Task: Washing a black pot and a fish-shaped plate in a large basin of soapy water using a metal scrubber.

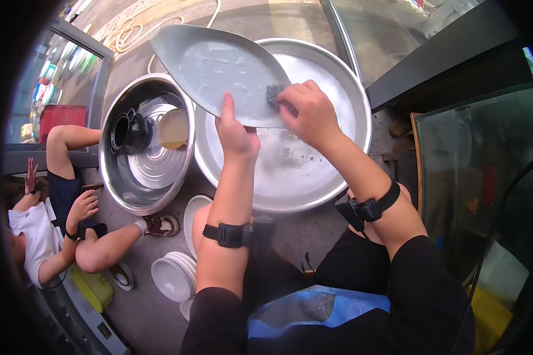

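My left hand (236, 128) grips the near rim of a large oval plate (222, 66), thumb on its wet upper face. A dark scouring pad (275, 95) is in my right hand (308, 113), pressed against the plate's right end. The plate is held over a wide round metal basin (293, 186) with cloudy, sudsy water. To the left, a deeper stainless steel basin (153, 166) contains dark round pots (135, 133) and a yellowish round dish (173, 128) in water.
Stacked white bowls (173, 277) and an oval dish (195, 217) are on the floor near my left leg. Another person (40, 230) sits at the left, a shoe beside the steel basin. A glass tank (479, 177) stands at the right. A pale hose (129, 35) lies coiled beyond the basins.
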Available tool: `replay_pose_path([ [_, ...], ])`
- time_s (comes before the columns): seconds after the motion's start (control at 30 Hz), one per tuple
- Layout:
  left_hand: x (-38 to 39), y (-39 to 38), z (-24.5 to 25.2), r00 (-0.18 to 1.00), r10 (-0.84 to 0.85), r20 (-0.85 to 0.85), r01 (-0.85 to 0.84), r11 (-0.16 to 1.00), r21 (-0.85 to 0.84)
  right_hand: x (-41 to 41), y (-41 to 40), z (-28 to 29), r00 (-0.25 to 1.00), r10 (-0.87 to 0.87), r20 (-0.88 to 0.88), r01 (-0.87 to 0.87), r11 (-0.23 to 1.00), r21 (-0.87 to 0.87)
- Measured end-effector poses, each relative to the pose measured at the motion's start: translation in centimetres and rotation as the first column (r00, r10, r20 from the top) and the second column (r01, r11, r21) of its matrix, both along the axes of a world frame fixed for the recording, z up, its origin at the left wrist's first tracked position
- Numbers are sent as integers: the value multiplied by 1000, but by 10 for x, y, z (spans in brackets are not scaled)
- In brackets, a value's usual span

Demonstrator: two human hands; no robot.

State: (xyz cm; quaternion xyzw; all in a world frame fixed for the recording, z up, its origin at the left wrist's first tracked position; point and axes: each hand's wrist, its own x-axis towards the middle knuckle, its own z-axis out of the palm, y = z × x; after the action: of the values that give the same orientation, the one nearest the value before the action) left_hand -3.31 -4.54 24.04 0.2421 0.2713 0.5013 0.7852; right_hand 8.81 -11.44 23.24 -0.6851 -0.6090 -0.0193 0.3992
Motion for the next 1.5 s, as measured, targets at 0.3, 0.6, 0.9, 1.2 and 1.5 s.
replay_pose_path([
  [0.3, -6, 3, -1, 990, -119, -74, 125, 988, 88, 4, 5, 4, 867, -124, -483, -33, 952, -303],
  [0.6, -28, 11, -4, 915, -398, 58, 388, 911, 138, -3, -11, -10, 667, 62, -743, -262, 952, -156],
  [0.9, -28, -1, -54, 762, -552, 340, 554, 827, 101, -21, -21, -13, 472, -155, -868, -245, 923, -298],
  [1.2, -7, -20, -35, 891, -391, -229, 427, 895, 132, -10, -12, -20, 712, -224, -666, -36, 935, -353],
  [1.5, -35, -44, -44, 736, -506, -450, 584, 810, 44, 28, -14, -13, 963, -192, -191, 172, 978, -120],
])
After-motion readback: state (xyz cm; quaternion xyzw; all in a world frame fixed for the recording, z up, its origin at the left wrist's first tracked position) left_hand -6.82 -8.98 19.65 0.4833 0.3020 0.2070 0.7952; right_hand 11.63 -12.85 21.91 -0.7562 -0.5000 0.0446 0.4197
